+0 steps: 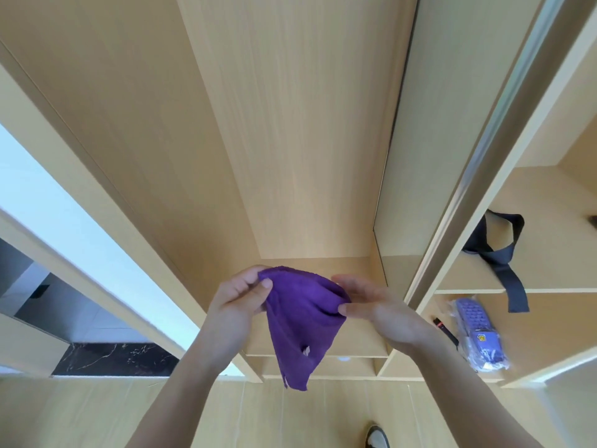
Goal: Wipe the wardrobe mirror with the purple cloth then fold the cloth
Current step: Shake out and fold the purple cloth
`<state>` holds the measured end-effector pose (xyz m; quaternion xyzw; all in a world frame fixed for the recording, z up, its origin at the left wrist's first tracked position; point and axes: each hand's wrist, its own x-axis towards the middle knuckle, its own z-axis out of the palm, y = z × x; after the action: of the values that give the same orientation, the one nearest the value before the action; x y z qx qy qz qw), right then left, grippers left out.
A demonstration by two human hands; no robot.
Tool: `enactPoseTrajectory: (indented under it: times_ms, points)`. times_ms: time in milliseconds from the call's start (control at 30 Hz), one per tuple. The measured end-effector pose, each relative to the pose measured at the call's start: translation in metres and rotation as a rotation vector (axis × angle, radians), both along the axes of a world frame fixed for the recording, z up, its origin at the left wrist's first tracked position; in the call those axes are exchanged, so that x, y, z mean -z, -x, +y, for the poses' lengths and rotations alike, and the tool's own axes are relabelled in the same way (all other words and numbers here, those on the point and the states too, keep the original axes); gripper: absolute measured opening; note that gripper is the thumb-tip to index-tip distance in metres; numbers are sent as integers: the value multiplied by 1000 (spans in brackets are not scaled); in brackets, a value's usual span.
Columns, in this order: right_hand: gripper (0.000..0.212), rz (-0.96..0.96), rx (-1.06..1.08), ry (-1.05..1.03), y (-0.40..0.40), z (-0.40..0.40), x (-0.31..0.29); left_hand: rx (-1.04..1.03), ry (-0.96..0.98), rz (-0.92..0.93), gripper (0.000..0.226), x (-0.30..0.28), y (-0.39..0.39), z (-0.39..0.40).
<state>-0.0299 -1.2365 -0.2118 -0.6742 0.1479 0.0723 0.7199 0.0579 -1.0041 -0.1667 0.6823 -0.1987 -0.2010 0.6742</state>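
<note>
The purple cloth (300, 324) hangs in the air between both hands, in front of the light wooden wardrobe (290, 140). My left hand (237, 305) pinches its upper left corner between thumb and fingers. My right hand (378, 308) holds the upper right edge with thumb under and fingers spread over it. The cloth droops to a point below, with a small hole or tag near its lower part. A narrow reflective strip (484, 130), perhaps the mirror door's edge, runs diagonally at the right; the mirror face itself is not clearly visible.
Open shelves at the right hold a dark strap (504, 260), a purple item in a clear plastic bag (481, 334) and a small dark object with a red tip (444, 328). A bright window (64, 205) is at left. A shoe (376, 436) shows on the wooden floor below.
</note>
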Motion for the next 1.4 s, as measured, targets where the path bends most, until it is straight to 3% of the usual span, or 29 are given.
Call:
enactPoseTrajectory:
  times_ms: [67, 167, 367, 567, 700, 767, 833, 900, 967, 1033, 1133, 1233, 1400]
  points:
    - [35, -52, -54, -51, 2, 6, 7, 15, -5, 14, 28, -1, -1, 8]
    - [8, -127, 80, -10, 6, 10, 8, -13, -22, 27, 27, -2, 0, 23]
    - [17, -337, 205, 204, 18, 16, -22, -95, -154, 54, 42, 3, 1, 45]
    - [15, -350, 274, -45, 13, 32, -55, -92, -111, 60, 45, -20, 2, 43]
    - [38, -504, 187, -181, -20, 16, -106, -114, 239, 192, 22, -64, -8, 29]
    - [77, -553, 22, -204, -27, 13, -115, -89, 386, 200, 23, -84, -16, 28]
    - [100, -440, -68, -122, -21, 15, -83, -71, 426, 194, 20, -94, -24, 33]
    - [71, -250, -124, -58, -11, 32, -29, -75, 418, 210, 19, -92, -32, 42]
    - [44, -124, -134, -133, -5, 57, 17, -99, 388, 254, 21, -81, -38, 51]
    - [37, -24, -75, -274, -11, 83, 49, -123, 346, 326, 31, -65, -38, 61]
    - [35, 136, -80, -324, -24, 116, 75, -149, 298, 434, 34, -43, -31, 74]
    - [41, 167, -174, -397, -36, 142, 87, -133, 261, 496, 32, -34, -23, 88]
    - [48, 69, -151, -333, -58, 154, 75, -148, 301, 545, 32, -41, -20, 115]
